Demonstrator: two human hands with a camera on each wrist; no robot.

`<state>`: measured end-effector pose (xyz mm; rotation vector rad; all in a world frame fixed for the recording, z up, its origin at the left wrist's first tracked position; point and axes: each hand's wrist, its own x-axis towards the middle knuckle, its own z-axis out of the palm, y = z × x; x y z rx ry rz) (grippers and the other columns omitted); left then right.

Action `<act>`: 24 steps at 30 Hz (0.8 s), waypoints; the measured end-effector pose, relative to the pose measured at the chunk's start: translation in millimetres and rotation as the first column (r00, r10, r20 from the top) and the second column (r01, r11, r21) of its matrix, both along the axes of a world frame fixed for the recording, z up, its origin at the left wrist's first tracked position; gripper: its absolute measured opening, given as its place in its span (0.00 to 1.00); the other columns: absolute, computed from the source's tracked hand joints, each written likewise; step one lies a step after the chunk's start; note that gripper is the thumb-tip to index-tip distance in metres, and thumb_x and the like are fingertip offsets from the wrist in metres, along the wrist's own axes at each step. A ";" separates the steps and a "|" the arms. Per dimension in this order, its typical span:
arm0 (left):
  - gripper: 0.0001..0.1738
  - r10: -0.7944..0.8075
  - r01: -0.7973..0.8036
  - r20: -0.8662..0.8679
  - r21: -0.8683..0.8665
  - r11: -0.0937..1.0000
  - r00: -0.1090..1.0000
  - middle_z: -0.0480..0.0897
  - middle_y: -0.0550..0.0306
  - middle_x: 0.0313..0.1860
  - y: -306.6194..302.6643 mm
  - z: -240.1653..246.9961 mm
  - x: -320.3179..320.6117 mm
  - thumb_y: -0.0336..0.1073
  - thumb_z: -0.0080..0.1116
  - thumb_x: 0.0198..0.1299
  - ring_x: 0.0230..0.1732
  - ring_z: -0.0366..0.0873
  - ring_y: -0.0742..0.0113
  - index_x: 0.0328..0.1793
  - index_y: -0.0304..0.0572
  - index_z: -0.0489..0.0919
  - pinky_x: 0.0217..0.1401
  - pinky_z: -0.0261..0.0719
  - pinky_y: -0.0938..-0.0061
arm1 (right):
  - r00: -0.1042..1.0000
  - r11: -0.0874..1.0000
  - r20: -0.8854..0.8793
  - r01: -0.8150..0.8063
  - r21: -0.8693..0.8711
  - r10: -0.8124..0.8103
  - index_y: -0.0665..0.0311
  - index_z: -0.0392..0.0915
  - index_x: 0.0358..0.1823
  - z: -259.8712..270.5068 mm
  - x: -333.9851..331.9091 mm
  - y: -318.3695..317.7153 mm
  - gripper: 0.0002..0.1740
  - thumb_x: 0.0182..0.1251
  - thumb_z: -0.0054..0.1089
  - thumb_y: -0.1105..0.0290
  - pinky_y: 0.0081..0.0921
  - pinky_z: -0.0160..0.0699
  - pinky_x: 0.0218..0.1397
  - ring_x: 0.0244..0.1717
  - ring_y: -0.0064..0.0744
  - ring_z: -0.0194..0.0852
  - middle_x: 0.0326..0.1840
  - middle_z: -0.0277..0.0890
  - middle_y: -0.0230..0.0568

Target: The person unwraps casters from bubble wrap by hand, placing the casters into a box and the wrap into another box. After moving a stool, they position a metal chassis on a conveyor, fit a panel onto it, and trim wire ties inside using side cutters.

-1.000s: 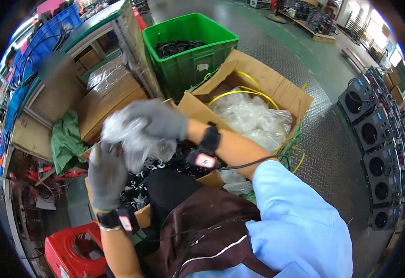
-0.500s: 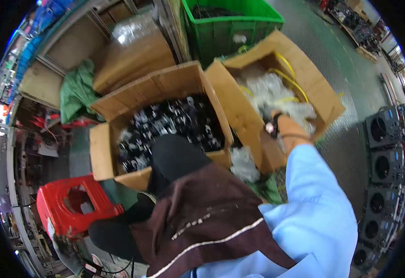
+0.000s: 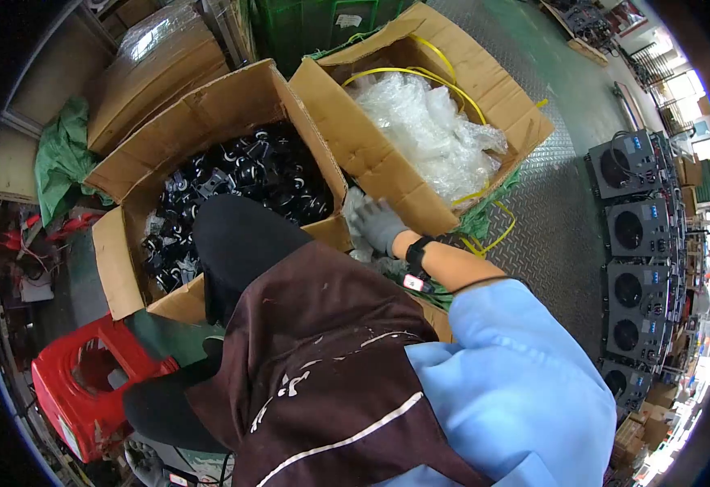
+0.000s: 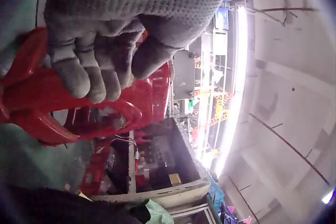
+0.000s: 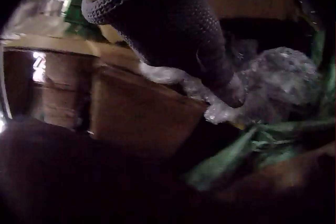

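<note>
My gloved right hand (image 3: 381, 227) reaches down between two cardboard boxes, its fingers spread over crumpled clear plastic (image 5: 286, 77). In the right wrist view its fingertips touch this plastic, and the picture is dark. Low at the left, my gloved left hand (image 3: 145, 464) hangs beside a red plastic stool (image 3: 95, 390). Its fingers are loosely bent with nothing in them, in front of the stool in the left wrist view. Before my knees stands an open cardboard box (image 3: 200, 114) of small black parts (image 3: 249, 170) with shiny metal bits.
The right-hand cardboard box (image 3: 403, 191) holds a heap of clear plastic wrap (image 3: 428, 134) and yellow strapping (image 3: 444, 75). Behind it is a green bin (image 3: 306, 32). Green sacking (image 3: 62, 158) lies at the left; fan-fronted machines (image 3: 629, 231) line the right.
The clear plastic that both hands held over the parts box is out of them. My left hand has dropped beside the stool; my right went to the plastic-filled box, then down between the boxes.
</note>
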<state>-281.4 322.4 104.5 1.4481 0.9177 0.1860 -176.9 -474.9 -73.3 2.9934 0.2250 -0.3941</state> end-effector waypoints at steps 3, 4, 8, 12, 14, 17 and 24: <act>0.28 0.010 -0.010 -0.024 -0.027 1.000 1.000 0.72 0.50 0.59 1.1 -3.0 -8.9 0.51 0.51 0.57 0.58 0.69 0.54 0.59 0.43 0.71 0.56 0.70 0.58 | 0.959 0.977 -0.247 -0.092 0.191 0.139 0.55 0.67 0.60 -71.8 -20.1 2.0 0.23 0.60 0.48 0.68 0.39 0.64 0.60 0.68 0.47 0.51 0.69 0.53 0.49; 0.28 0.014 -0.015 -0.034 -0.033 0.999 0.999 0.72 0.50 0.58 1.2 -2.5 -12.8 0.51 0.51 0.56 0.57 0.70 0.54 0.59 0.43 0.71 0.56 0.70 0.58 | 0.947 0.953 -0.301 -0.019 0.303 0.114 0.55 0.67 0.59 -88.3 -31.8 1.4 0.23 0.61 0.47 0.69 0.40 0.66 0.58 0.66 0.50 0.56 0.68 0.55 0.49; 0.29 0.043 -0.046 -0.063 -0.040 0.998 0.997 0.74 0.50 0.56 -3.3 -0.1 -28.5 0.53 0.53 0.55 0.56 0.70 0.53 0.58 0.44 0.73 0.54 0.71 0.57 | 0.888 0.825 -0.458 0.288 0.487 -0.039 0.57 0.73 0.54 -141.9 -26.7 -1.0 0.26 0.49 0.59 0.66 0.38 0.72 0.52 0.52 0.52 0.71 0.59 0.65 0.52; 0.30 0.035 -0.039 -0.091 -0.040 0.998 0.995 0.75 0.50 0.54 -6.8 0.9 -36.0 0.55 0.55 0.53 0.55 0.71 0.51 0.56 0.44 0.74 0.53 0.72 0.55 | 0.899 0.769 -0.408 0.373 0.520 -0.160 0.62 0.79 0.43 -76.3 -10.2 11.5 0.19 0.46 0.59 0.68 0.38 0.74 0.49 0.47 0.50 0.75 0.42 0.77 0.56; 0.30 0.044 -0.050 -0.101 -0.053 0.997 0.994 0.76 0.50 0.53 -13.8 -6.9 -38.4 0.56 0.56 0.52 0.54 0.72 0.50 0.55 0.45 0.75 0.52 0.73 0.55 | 0.942 0.744 -0.256 0.328 0.582 -0.215 0.61 0.79 0.36 14.1 0.5 -3.7 0.14 0.44 0.59 0.69 0.40 0.74 0.44 0.43 0.52 0.75 0.37 0.77 0.52; 0.29 0.063 -0.063 -0.093 -0.004 0.998 0.994 0.76 0.50 0.53 -52.7 -7.0 -33.7 0.55 0.55 0.54 0.53 0.72 0.53 0.55 0.42 0.74 0.53 0.73 0.59 | 0.941 0.828 -0.152 0.338 0.447 -0.302 0.60 0.79 0.35 95.4 -0.1 -32.1 0.12 0.46 0.55 0.71 0.40 0.74 0.44 0.41 0.51 0.76 0.35 0.78 0.49; 0.19 0.059 -0.037 0.083 -0.238 0.971 0.995 0.76 0.55 0.46 -51.3 -51.1 -61.3 0.43 0.49 0.61 0.44 0.74 0.65 0.54 0.41 0.72 0.47 0.73 0.70 | 0.659 0.944 0.678 0.265 0.198 -0.327 0.66 0.78 0.37 146.2 30.2 -143.8 0.13 0.53 0.45 0.77 0.38 0.73 0.43 0.37 0.48 0.75 0.33 0.77 0.51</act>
